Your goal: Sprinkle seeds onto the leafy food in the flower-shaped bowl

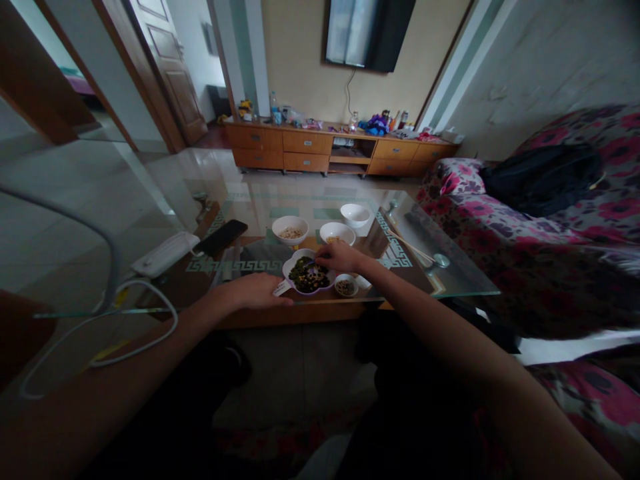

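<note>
A white, scalloped bowl with a short handle (309, 289) holds dark green leafy food mixed with pale bits, near the front edge of the glass table. My left hand (257, 291) is closed at the bowl's handle, which lies between thumb and fingers. Over the food, my right hand (339, 257) pinches what looks like a small spoon (311, 264), mostly hidden by the fingers. Just right of the bowl stands a little dish (346, 286) of dark and pale bits. Behind are a white bowl of pale pieces (291, 231) and another bowl (338, 232) with some yellowish food.
A third white bowl (355, 215) stands farther back. Chopsticks (413, 248) lie on the right of the glass table (465, 285). To the left are a dark phone (223, 237) and a white power strip (167, 255) with a looping cable. A flowered sofa (465, 230) borders the right.
</note>
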Demonstrator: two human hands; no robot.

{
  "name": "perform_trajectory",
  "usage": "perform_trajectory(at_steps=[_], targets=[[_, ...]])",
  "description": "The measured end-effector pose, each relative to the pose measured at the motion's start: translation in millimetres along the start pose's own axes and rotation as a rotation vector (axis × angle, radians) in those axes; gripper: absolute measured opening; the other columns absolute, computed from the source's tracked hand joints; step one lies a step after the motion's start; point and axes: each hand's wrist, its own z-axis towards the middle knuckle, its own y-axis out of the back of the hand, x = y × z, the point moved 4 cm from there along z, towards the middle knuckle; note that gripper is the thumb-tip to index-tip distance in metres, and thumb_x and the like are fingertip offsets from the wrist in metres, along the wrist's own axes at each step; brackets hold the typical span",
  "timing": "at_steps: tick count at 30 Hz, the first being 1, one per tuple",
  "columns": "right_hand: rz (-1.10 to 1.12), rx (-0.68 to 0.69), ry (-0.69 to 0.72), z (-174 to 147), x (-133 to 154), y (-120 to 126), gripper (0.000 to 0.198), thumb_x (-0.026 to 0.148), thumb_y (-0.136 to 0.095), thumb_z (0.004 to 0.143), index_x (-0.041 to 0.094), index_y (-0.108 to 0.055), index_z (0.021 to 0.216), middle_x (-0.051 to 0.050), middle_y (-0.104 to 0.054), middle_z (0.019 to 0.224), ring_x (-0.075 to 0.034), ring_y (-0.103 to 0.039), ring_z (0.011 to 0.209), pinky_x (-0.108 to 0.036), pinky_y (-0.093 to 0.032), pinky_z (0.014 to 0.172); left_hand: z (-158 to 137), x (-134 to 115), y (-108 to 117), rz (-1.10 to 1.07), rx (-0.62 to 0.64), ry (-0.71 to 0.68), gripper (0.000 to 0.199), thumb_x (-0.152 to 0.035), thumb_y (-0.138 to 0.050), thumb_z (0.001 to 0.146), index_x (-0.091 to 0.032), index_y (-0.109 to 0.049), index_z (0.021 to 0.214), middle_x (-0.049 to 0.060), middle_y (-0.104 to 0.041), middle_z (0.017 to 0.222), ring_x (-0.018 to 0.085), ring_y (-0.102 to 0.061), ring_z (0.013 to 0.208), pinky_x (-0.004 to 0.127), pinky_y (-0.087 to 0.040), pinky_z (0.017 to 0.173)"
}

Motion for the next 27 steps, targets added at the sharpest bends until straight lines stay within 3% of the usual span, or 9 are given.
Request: perform_trajectory(at_steps=[16,27], targets=[[-0.001,-0.025,0.037,-0.2,-0.2,-1.0,0.024,0.026,-0.059,0.100,0.015,-0.080,0.103,-0.008,-0.079,0.091,-0.014,-0.063,0.069,-0.029,-0.042,0.065,2.8,9.0,-3.3,0.000,-0.014,-0.006,0.058,-0.065,-0.058,0.089,-0.020,-0.067,0.125,0.012,-0.071,0.125,0.030,-0.067,0.109,0.037,-0.049,0.098],[-0.081,-0.127,0.102,-5.2,-11.3,-5.2,0.028,0.032,-0.056,0.102,0.019,-0.080,0.110,-0.008,-0.080,0.102,-0.019,-0.070,0.082,-0.030,-0.046,0.074,1.4,5.7,-0.5,-0.063,0.001,-0.014,0.049,-0.058,-0.061,0.091,-0.021,-0.068,0.122,0.009,-0.072,0.122,0.026,-0.068,0.105,0.035,-0.049,0.096]])
